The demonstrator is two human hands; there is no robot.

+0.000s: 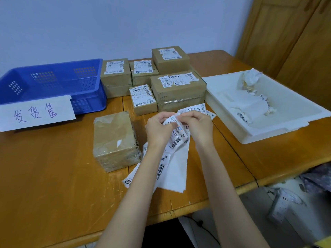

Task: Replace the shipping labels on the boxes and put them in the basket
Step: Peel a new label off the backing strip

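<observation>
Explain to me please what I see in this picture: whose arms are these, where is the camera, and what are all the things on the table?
There is no machine here. A person wears one camera on the head, looking down at their own bare arms. The left hand and right hand together pinch a shipping label, apparently peeling it from its backing, above more loose label sheets. On the wooden table a bare brown box sits just left of the hands, its label gone. Behind stand five boxes with torn labels. Far left is the blue basket with a handwritten sign. Right, a white tray holds crumpled label scraps.
</observation>
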